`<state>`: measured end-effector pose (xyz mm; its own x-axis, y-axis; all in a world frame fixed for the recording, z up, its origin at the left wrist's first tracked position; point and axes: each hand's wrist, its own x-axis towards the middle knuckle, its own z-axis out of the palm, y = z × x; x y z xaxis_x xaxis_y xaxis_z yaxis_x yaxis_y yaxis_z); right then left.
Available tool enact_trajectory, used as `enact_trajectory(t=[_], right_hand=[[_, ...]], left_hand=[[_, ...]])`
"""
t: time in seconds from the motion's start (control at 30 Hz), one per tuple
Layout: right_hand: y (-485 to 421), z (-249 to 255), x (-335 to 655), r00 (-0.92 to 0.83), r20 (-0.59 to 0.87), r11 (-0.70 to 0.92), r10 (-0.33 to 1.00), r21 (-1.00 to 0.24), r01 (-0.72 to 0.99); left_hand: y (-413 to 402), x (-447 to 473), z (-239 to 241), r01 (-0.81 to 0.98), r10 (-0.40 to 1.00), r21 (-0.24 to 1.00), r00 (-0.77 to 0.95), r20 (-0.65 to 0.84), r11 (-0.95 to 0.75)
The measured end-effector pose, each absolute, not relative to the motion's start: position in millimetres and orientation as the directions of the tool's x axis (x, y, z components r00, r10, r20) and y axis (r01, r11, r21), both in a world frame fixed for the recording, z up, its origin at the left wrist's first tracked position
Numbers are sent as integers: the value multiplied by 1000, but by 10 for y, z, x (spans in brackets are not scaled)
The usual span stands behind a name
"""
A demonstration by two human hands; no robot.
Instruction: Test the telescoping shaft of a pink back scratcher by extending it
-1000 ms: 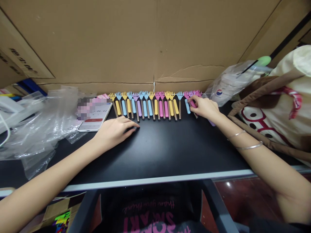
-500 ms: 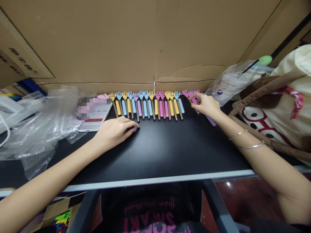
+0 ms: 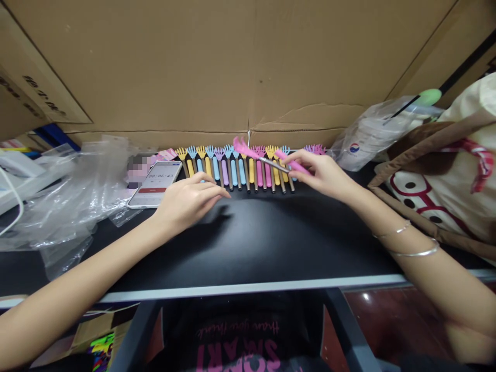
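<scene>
My right hand (image 3: pixel 315 173) pinches a pink back scratcher (image 3: pixel 274 164) by its handle end, lifted over the right part of a row. Its clawed head points left and is blurred. Several back scratchers (image 3: pixel 225 173) in yellow, blue, purple and pink lie side by side in that row, claws towards the cardboard. My left hand (image 3: pixel 189 201) hovers over the table just in front of the row's left half, fingers stretched out, holding nothing. Behind my right hand, the claws of pink and purple back scratchers (image 3: pixel 315 149) show; their handles are hidden.
A phone (image 3: pixel 157 183) with a running timer lies left of the row, beside clear plastic bags (image 3: pixel 73 191). Cardboard (image 3: pixel 217 67) stands along the back. To the right are a bagged drink cup (image 3: pixel 364 139) and a plush bag (image 3: pixel 430 175). The table's front edge (image 3: pixel 248 288) is pale.
My right hand has picked up a pink back scratcher from the right-hand group and carried it left over the row. My left hand has risen slightly and moved a little right.
</scene>
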<state>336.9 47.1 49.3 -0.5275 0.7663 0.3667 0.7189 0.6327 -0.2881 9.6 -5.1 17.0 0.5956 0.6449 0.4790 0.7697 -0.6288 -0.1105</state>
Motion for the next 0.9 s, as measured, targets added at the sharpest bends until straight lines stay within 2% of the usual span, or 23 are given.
enact_trajectory(t=[0.1, 0.17, 0.23, 0.37, 0.5, 0.63, 0.8, 0.9], right_hand=[[371, 428, 3227, -688, 356, 774, 633, -272, 572], [303, 388, 3150, -753, 361, 835, 551, -246, 493], [242, 361, 3095, -784, 362, 864, 504, -224, 451], [183, 325, 3055, -792, 367, 873, 488, -195, 447], [209, 279, 3068, -771, 378, 859, 512, -233, 456], [211, 275, 3050, -757, 373, 839, 537, -333, 431], [203, 413, 3103, -632, 334, 627, 699, -711, 317], [265, 511, 3235, -638, 247, 519, 730, -807, 282]], left_hand=[[-51, 178, 229, 702, 446, -226, 633, 633, -675], [-54, 258, 265, 655, 329, -314, 666, 670, -687], [-59, 353, 288, 632, 277, -369, 689, 669, -681], [-49, 535, 282, 640, 340, -399, 724, 601, -657], [-8, 613, 215, 692, 458, -350, 697, 552, -631], [-12, 602, 170, 683, 451, -323, 696, 559, -655], [-70, 517, 233, 700, 484, -292, 680, 551, -651], [-89, 430, 285, 737, 544, -261, 648, 532, -623]])
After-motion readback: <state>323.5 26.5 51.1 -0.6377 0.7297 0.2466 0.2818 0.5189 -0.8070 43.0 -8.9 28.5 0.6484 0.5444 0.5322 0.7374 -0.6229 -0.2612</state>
